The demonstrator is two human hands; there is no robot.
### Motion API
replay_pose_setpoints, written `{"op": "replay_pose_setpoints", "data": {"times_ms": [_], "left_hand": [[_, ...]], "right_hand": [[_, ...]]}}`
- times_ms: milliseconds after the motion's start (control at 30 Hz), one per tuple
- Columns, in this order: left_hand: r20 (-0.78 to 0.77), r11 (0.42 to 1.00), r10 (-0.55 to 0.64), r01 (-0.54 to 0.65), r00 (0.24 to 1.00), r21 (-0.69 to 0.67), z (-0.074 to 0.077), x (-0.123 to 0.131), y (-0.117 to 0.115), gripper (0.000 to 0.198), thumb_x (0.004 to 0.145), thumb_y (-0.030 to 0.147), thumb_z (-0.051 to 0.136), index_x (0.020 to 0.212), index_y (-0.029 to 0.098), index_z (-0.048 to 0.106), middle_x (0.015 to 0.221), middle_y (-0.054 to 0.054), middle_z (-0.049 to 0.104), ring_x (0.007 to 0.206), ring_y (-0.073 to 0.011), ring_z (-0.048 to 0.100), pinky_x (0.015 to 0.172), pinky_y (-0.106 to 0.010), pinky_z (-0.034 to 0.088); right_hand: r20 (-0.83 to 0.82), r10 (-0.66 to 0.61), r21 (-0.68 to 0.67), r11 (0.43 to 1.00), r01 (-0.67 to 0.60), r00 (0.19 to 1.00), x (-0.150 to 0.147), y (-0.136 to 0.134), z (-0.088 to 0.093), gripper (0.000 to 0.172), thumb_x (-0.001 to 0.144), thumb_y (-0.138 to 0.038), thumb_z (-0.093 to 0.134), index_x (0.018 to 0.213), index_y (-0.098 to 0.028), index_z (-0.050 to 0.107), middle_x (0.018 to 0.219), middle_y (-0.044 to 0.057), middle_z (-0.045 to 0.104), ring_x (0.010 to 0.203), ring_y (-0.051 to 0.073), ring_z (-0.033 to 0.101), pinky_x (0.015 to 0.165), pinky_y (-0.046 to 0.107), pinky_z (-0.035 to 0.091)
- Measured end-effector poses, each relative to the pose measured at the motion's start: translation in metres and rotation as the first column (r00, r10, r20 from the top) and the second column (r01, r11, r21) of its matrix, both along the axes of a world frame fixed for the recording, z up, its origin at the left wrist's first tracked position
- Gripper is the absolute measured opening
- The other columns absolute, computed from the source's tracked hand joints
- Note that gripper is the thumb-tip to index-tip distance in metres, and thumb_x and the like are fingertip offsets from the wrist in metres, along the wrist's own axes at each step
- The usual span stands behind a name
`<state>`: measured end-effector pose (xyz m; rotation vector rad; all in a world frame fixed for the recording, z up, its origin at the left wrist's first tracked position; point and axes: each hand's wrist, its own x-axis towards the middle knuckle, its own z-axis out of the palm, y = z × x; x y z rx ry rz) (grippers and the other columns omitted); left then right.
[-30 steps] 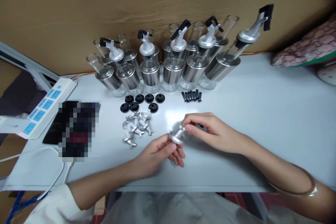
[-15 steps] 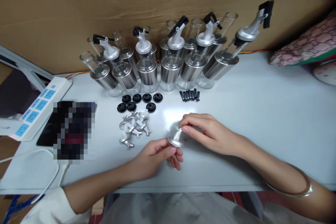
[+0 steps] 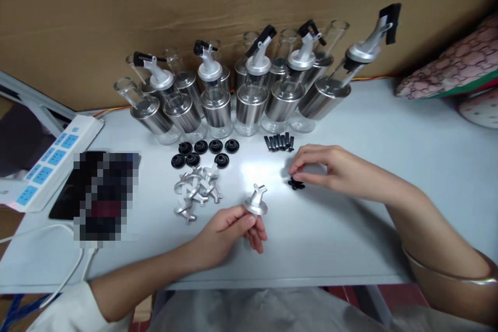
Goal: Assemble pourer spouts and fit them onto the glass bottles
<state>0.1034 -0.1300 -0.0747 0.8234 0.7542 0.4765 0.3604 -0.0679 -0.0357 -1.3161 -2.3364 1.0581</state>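
Observation:
My left hand (image 3: 229, 233) holds a silver pourer spout (image 3: 257, 201) by its base, the forked tip pointing up. Over a small heap of black parts (image 3: 298, 185) on the table, my right hand (image 3: 334, 171) has its thumb and fingertips pinched together. Whatever lies between those fingertips is hidden. To the left are a cluster of loose silver spouts (image 3: 194, 187) and several round black stoppers (image 3: 193, 160). A row of short black levers (image 3: 277, 142) lies beyond my right hand.
Glass and steel oil bottles (image 3: 251, 109) stand along the back, several topped with pourers. On the left lie a white power strip (image 3: 54, 161), a dark phone (image 3: 78, 187) and a white cable (image 3: 78, 259). A pink patterned bag (image 3: 451, 67) sits far right.
My right hand has left the spout and moved right to the small black parts. My left hand still holds the spout in nearly the same place.

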Motion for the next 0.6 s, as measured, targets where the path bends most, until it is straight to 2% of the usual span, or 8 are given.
{"op": "replay_pose_setpoints", "data": {"times_ms": [100,233,400,600], "left_hand": [[-0.003,1.000,-0.001,0.001,1.000,0.003,0.000,0.000,0.000,0.040,0.080,0.050,0.061,0.076,0.010,0.060,0.070,-0.003,0.061,0.060,-0.0113,0.059,0.062,-0.024,0.043],[-0.011,1.000,-0.012,0.012,1.000,0.025,0.001,0.000,0.000,0.039,0.081,0.049,0.059,0.077,0.011,0.059,0.071,-0.004,0.060,0.060,-0.0118,0.059,0.062,-0.025,0.043],[-0.019,0.999,-0.019,0.020,1.000,0.039,0.002,0.000,0.001,0.040,0.082,0.051,0.057,0.077,0.011,0.058,0.070,-0.004,0.059,0.060,-0.0119,0.058,0.061,-0.026,0.043],[-0.037,0.999,-0.018,0.019,0.999,0.025,0.003,0.000,0.001,0.041,0.081,0.053,0.058,0.076,0.011,0.058,0.070,-0.003,0.059,0.060,-0.0118,0.058,0.062,-0.026,0.043]], "right_hand": [[0.038,0.041,0.023,0.999,-0.042,0.998,-0.003,-0.004,0.000,0.014,0.082,-0.028,0.056,0.087,-0.019,0.067,0.091,0.007,0.064,0.086,0.021,0.060,0.081,0.035,0.045],[0.156,0.028,0.124,0.991,-0.048,0.987,-0.011,-0.009,0.001,0.011,0.076,-0.019,0.056,0.083,-0.018,0.064,0.088,0.007,0.061,0.087,0.022,0.056,0.082,0.038,0.043],[0.298,-0.012,0.250,0.966,-0.066,0.955,-0.017,-0.015,-0.002,0.007,0.075,-0.020,0.056,0.080,-0.018,0.061,0.086,0.007,0.059,0.085,0.024,0.053,0.078,0.040,0.040],[0.317,-0.018,0.310,0.947,-0.085,0.948,-0.018,-0.015,-0.006,0.006,0.076,-0.020,0.054,0.074,-0.018,0.060,0.082,0.008,0.058,0.079,0.023,0.051,0.071,0.039,0.039]]}}
